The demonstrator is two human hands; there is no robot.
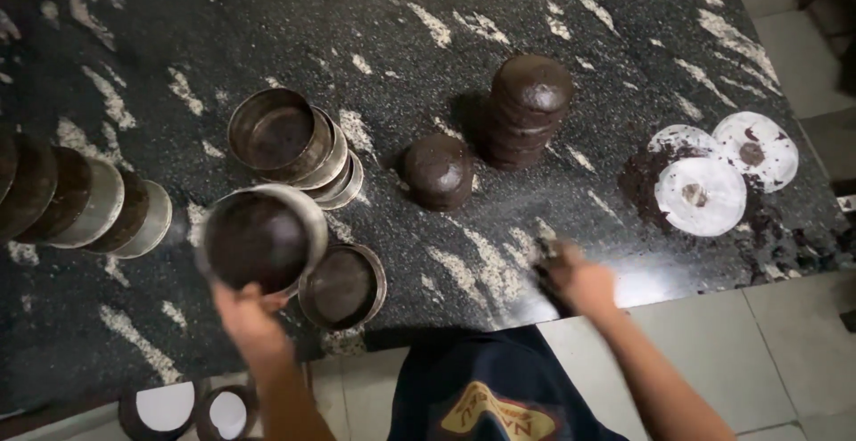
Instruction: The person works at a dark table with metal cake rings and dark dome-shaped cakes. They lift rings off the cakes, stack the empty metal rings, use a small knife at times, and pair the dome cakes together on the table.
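right hand [578, 279] motion-blurred, grip unreadable; tin row [53, 198] cut by left edge; two lined tins [192, 410] cropped at bottom

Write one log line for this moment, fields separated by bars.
left hand: holds round tin | right hand: on black counter edge, blurred | cake stack: upright | single cake: beside it

One camera only, worn on the person's head, looking almost straight down from close above onto the black speckled worktop [374, 22], with its near edge and floor tiles [713, 352] below.
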